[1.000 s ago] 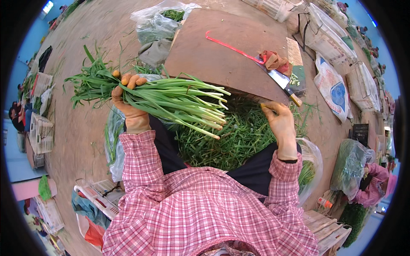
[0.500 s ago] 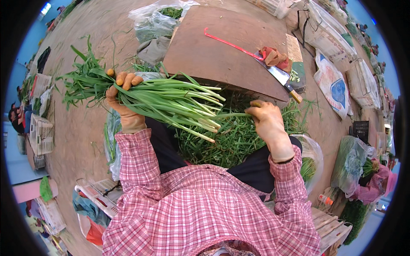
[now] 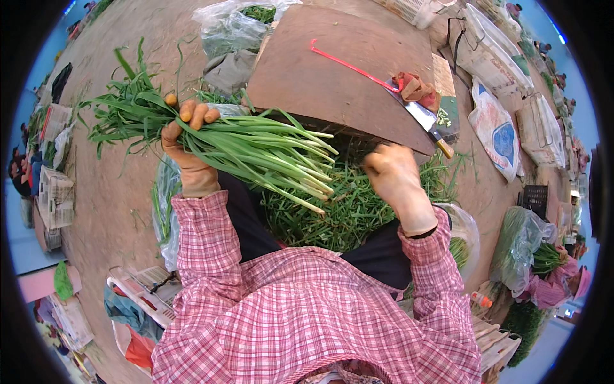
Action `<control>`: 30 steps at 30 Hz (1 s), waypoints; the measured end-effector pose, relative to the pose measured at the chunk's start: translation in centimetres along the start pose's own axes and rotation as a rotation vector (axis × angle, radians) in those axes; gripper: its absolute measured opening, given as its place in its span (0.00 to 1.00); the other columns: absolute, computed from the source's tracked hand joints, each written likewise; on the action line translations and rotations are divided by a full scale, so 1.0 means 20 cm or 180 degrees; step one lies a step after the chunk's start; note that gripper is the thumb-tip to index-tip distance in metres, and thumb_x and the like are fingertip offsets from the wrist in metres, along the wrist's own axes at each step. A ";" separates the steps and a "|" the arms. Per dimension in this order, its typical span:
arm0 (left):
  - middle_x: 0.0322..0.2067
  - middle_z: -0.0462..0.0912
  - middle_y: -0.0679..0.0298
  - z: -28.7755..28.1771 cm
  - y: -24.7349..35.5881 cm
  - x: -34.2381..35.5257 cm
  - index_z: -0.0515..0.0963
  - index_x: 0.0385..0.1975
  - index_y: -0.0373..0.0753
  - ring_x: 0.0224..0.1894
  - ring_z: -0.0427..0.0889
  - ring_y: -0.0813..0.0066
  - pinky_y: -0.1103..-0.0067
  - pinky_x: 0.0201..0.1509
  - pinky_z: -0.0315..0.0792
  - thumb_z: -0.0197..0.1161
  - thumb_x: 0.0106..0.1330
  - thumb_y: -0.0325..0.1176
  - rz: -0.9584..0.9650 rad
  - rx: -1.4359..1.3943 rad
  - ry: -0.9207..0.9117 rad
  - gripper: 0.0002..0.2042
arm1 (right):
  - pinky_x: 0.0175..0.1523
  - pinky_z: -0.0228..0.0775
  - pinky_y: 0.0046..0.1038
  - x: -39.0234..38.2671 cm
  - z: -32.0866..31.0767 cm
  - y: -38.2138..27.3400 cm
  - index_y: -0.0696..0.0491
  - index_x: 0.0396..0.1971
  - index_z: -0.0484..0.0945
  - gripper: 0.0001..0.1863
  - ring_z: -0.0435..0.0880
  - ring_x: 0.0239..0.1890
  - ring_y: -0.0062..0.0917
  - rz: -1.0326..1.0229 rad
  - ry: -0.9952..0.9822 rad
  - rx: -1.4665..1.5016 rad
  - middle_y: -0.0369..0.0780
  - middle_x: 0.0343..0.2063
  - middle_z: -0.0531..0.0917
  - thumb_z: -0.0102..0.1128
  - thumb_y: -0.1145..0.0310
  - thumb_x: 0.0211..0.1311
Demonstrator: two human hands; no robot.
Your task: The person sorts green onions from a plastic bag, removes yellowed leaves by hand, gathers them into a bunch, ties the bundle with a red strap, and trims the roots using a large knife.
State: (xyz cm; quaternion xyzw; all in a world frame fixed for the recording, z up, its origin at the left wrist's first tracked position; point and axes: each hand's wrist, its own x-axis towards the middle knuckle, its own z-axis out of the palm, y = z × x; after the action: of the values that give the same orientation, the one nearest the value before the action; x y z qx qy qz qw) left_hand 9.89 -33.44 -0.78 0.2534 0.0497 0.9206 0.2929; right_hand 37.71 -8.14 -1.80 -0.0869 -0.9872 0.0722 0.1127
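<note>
My left hand (image 3: 190, 147) is closed around a bunch of long green leafy stalks (image 3: 275, 144), perhaps garlic greens. The dark leafy tops spread out to the left of the fist. The pale stalk ends point right, toward my other hand. My right hand (image 3: 393, 176) hovers apart from those ends, its fingers curled in. Whatever it may hold is hidden. Loose green leaves and trimmings (image 3: 339, 217) lie heaped below, between my knees.
A brown board (image 3: 345, 64) stands ahead, bearing a red strap (image 3: 348, 64), a knife (image 3: 425, 121) and a crumpled brown-red cloth (image 3: 419, 89). Plastic bags (image 3: 230, 32) of greens sit around me. Crates (image 3: 56, 195) stand left; a white sack (image 3: 492, 134) lies right.
The single stalk that ran from the bunch to my right fingers no longer shows there. My right hand has curled in and shifted slightly; the left still grips the bunch.
</note>
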 end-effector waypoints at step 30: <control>0.46 0.82 0.63 -0.40 -0.06 0.13 0.80 0.46 0.41 0.51 0.78 0.62 0.59 0.61 0.72 0.61 0.61 0.29 0.0097 0.0080 0.3106 0.13 | 0.29 0.72 0.19 0.42 0.05 -0.35 0.60 0.44 0.81 0.14 0.80 0.24 0.17 0.3090 0.1994 0.3830 0.41 0.31 0.86 0.66 0.68 0.64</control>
State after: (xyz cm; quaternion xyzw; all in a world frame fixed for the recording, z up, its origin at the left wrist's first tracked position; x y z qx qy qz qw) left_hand 4.77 -30.63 -6.83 -0.2034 0.1887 0.9355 0.2189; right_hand 28.36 -13.60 0.20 -0.4437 -0.5559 0.6003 0.3657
